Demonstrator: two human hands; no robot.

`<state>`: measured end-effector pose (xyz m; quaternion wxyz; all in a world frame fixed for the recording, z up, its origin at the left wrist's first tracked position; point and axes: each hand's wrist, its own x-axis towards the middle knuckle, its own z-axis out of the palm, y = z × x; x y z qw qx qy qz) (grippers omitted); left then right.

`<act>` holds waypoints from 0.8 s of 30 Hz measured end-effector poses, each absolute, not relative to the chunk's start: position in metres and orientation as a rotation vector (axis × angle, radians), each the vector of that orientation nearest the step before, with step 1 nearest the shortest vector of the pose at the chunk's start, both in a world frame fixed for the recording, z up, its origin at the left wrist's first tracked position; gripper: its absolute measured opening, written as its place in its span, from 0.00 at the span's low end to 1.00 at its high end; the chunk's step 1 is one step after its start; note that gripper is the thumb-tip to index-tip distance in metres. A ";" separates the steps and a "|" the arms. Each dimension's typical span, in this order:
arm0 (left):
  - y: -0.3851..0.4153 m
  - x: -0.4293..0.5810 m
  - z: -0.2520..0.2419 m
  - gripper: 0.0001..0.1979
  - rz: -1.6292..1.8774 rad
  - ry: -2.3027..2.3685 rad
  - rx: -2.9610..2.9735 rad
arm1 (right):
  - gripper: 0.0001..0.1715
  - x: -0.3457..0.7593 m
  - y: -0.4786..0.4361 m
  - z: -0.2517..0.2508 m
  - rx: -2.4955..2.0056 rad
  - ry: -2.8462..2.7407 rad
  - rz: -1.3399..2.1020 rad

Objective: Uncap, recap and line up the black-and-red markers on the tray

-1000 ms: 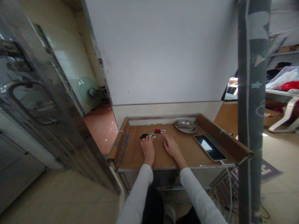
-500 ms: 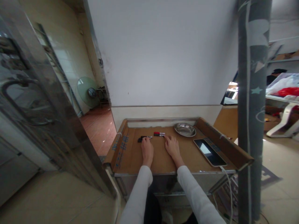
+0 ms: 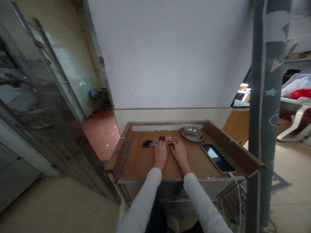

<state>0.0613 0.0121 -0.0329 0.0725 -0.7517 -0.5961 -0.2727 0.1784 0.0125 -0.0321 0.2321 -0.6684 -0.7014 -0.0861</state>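
Both my hands lie flat, palms down, on the brown cardboard top of a metal-framed table (image 3: 143, 161). My left hand (image 3: 160, 154) has its fingertips just right of a pair of black markers (image 3: 149, 143). My right hand (image 3: 178, 152) rests beside it, its fingertips touching the tip of a thin dark pen (image 3: 169, 144). A red-capped marker (image 3: 165, 138) lies just beyond both hands. The fingers of each hand are stretched out and hold nothing.
A shallow steel dish (image 3: 192, 133) sits at the table's back right. A phone (image 3: 218, 153) with a cable lies at the right edge. A grey pole (image 3: 263, 97) stands close on the right, a steel cabinet (image 3: 36, 106) on the left, a white wall behind.
My left hand has slid to the right, away from the black markers and closer to my right hand. The right hand has stayed near the red marker.
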 end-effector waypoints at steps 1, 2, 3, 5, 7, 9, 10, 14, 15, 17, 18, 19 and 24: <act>0.014 0.063 -0.033 0.15 -0.832 -1.774 -2.279 | 0.12 0.179 0.013 -0.033 -1.842 -1.923 -0.241; 0.016 0.065 -0.034 0.15 -0.843 -1.753 -2.306 | 0.12 0.179 0.014 -0.034 -1.846 -1.920 -0.245; 0.019 0.066 -0.035 0.15 -0.850 -1.733 -2.336 | 0.12 0.180 0.014 -0.035 -1.850 -1.920 -0.248; 0.022 0.067 -0.038 0.14 -0.861 -1.712 -2.387 | 0.11 0.181 0.015 -0.036 -1.859 -1.925 -0.253; 0.024 0.067 -0.040 0.12 -0.868 -1.723 -2.405 | 0.12 0.181 0.016 -0.037 -1.867 -1.932 -0.260; 0.025 0.065 -0.041 0.11 -0.881 -1.743 -2.406 | 0.12 0.182 0.016 -0.037 -1.875 -1.929 -0.271; 0.024 0.065 -0.041 0.10 -0.894 -1.747 -2.408 | 0.13 0.182 0.015 -0.037 -1.880 -1.924 -0.276; 0.022 0.063 -0.037 0.08 -0.975 -1.751 -2.418 | 0.13 0.181 0.013 -0.037 -1.896 -1.903 -0.277; 0.020 0.063 -0.036 0.09 -0.990 -1.747 -2.425 | 0.13 0.181 0.012 -0.037 -1.897 -1.901 -0.275; 0.018 0.063 -0.034 0.09 -1.002 -1.705 -2.479 | 0.13 0.181 0.011 -0.037 -1.899 -1.887 -0.276; 0.016 0.063 -0.033 0.10 -1.000 -1.666 -2.525 | 0.13 0.181 0.010 -0.037 -1.904 -1.872 -0.278; 0.015 0.063 -0.032 0.11 -0.995 -1.619 -2.576 | 0.13 0.182 0.009 -0.037 -1.912 -1.850 -0.279; 0.013 0.062 -0.032 0.13 -0.980 -1.440 -2.730 | 0.13 0.187 0.007 -0.036 -1.945 -1.709 -0.226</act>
